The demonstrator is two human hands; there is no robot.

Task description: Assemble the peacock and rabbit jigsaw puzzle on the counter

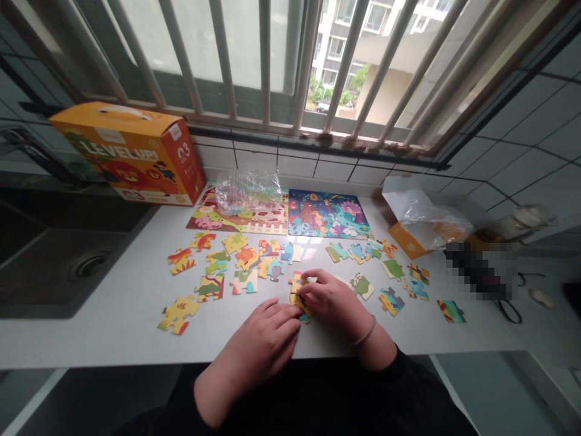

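Observation:
Both hands meet over a small cluster of joined puzzle pieces (297, 289) near the front of the white counter (113, 327). My right hand (333, 300) has its fingers curled and pinched on that cluster. My left hand (267, 339) lies beside it, its fingers close together and their tips pressing the cluster's lower edge. Several loose colourful pieces (213, 266) are scattered left of the hands, and several more (390, 281) to the right. Two finished puzzles (324, 215) lie side by side at the back.
An orange puzzle box (131, 151) stands at the back left above a dark sink (68, 266). A crumpled clear bag (247, 189) rests on the left finished puzzle. An open box with plastic (426, 218) and a blurred dark object (481, 272) sit at right. Barred window behind.

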